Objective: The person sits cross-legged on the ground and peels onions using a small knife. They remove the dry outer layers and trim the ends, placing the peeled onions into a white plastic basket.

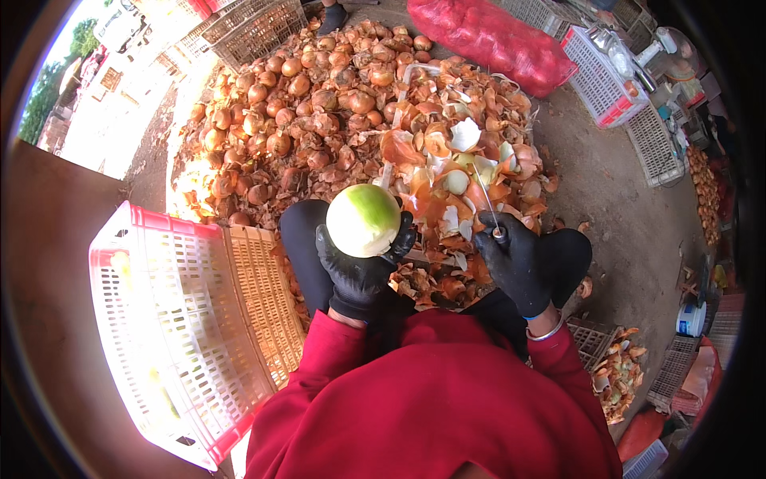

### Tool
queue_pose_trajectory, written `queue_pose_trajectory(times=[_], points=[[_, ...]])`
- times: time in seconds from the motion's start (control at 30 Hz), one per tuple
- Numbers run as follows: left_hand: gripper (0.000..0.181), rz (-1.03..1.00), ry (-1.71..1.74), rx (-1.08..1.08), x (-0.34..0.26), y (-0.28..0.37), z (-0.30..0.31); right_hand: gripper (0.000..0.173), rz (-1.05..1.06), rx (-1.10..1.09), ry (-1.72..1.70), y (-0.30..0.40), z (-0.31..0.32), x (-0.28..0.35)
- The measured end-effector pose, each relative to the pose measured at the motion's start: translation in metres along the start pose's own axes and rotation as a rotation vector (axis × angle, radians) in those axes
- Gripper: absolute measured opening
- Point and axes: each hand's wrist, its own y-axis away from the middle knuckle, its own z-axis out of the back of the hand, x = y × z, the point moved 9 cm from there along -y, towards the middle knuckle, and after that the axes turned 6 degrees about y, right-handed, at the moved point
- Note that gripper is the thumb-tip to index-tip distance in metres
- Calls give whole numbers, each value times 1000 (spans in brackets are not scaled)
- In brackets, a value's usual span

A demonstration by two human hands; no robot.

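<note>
A peeled onion [364, 221], white with a green patch on top, rests in the black-gloved palm of my left hand [359, 272], the fingers curled round its sides. Over my right knee, my right hand [516, 260], also gloved in black, grips a knife [486, 194]. Its thin blade points away from me, over a heap of onion skins [446, 155]. Most of the knife's handle is hidden in the fist. Pale peeled pieces [456, 181] lie among the brown skins. Beyond my left knee spreads a large pile of unpeeled onions [299, 114].
To my left stands a white plastic crate [179, 311] with pink-red edges, beside a tan slatted crate [260, 287]. A full red mesh sack [491, 42] lies behind the heap. More crates [604, 78] line the right side, past bare concrete floor [628, 239]. Someone's foot [333, 19] shows at the top.
</note>
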Motion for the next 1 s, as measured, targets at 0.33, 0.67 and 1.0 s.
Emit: queue_pose_trajectory(times=[0.33, 0.67, 1.0], points=[[61, 28, -318, 176, 14, 23, -29, 26, 272, -146, -133, -19, -49, 68], [77, -533, -585, 170, -81, 194, -113, 22, 266, 72, 343, -23, -127, -26], [72, -1898, -1389, -606, -240, 513, -189, 16, 347, 88, 303, -44, -114, -62]])
